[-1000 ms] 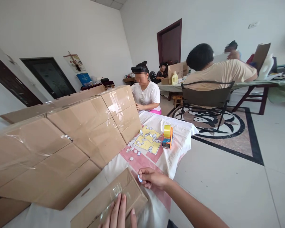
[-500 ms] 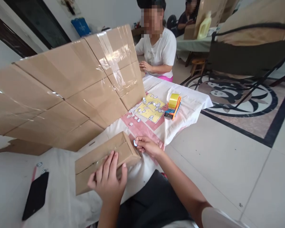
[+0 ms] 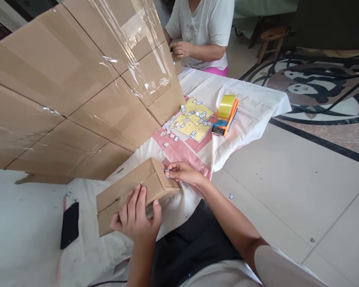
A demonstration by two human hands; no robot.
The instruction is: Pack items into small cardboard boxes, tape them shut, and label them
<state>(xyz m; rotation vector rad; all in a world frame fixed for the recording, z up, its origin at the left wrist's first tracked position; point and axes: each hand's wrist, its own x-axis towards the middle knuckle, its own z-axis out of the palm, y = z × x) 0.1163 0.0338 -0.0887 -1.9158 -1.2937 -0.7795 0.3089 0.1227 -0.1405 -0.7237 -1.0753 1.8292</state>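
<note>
While the cardboard box (image 3: 128, 181) is steadied by the spread left hand (image 3: 137, 219), a blue-edged piece (image 3: 167, 173) is pinched by the right hand (image 3: 184, 173) at the box's end; contact cannot be told. The piece is best held lightly, the box firmly. White-and-pink cloth (image 3: 251, 107) is spread beneath; tiled floor (image 3: 272, 195) is seen alongside.

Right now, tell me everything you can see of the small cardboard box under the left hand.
The small cardboard box is brown and oblong, with straight edges. Its top is closed along a lengthwise seam, with shiny clear tape over part of it. It lies slanted on the white cloth. The left hand rests on its top, fingers spread. At its end face, the right hand pinches a blue-edged piece; whether that touches the cardboard is unclear. The underside is hidden.
</note>
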